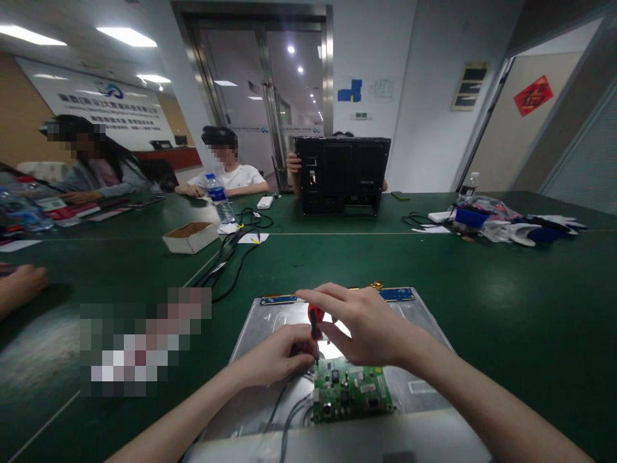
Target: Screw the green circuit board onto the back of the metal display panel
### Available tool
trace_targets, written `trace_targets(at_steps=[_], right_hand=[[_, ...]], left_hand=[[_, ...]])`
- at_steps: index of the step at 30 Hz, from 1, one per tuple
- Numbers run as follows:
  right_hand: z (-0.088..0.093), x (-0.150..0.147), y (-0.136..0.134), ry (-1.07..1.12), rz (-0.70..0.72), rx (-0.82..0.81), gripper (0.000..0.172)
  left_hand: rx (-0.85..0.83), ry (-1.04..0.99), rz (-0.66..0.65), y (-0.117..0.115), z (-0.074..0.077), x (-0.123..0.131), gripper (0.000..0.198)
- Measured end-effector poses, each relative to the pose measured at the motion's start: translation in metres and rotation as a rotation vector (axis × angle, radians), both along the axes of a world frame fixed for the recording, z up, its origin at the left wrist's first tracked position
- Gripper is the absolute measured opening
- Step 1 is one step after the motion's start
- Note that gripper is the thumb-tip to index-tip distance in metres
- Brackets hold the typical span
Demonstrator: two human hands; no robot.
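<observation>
My right hand (361, 321) holds a screwdriver (315, 314) with a red and black handle, the thumb and fingers around its top. The screwdriver stands roughly upright, its tip at the upper left corner of a green circuit board (354, 389). Low down by the shaft, my left hand (284, 354) is closed, thumb and forefinger at the screwdriver; whether they also pinch a screw is hidden. Beneath the board lies a silver metal display panel (424, 321), with a narrow blue circuit strip (398, 294) along its far edge. Dark cables (289, 418) run off the board's left side.
Beyond the panel, a person holds up a black monitor housing (342, 177). Left of centre are a small open box (190, 238), black cables (236, 257) and a water bottle (220, 200). Blue trays with plastic bags (496, 218) sit at right. Other people sit at left.
</observation>
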State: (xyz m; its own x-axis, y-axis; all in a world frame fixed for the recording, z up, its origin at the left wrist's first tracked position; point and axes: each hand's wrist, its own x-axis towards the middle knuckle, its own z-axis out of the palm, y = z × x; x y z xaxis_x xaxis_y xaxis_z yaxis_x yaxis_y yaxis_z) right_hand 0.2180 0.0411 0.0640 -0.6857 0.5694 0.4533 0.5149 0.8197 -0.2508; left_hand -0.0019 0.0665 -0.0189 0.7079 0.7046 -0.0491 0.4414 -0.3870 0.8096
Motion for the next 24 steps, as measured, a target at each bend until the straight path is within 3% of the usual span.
trace_targets(at_steps=[9, 15, 24], right_hand=[[-0.0025, -0.0008, 0.0039, -0.043, -0.069, 0.09, 0.029], [0.0026, 0.0008, -0.0002, 0.002, -0.01, 0.0, 0.043], [-0.0007, -0.0008, 0.0021, -0.026, -0.055, 0.043, 0.036]], left_hand=[[-0.031, 0.013, 0.011, -0.0017, 0.0031, 0.0007, 0.01], [-0.044, -0.025, 0.001, 0.0, -0.0029, -0.0016, 0.007], [-0.037, -0.013, -0.017, 0.0003, -0.0003, 0.0, 0.005]])
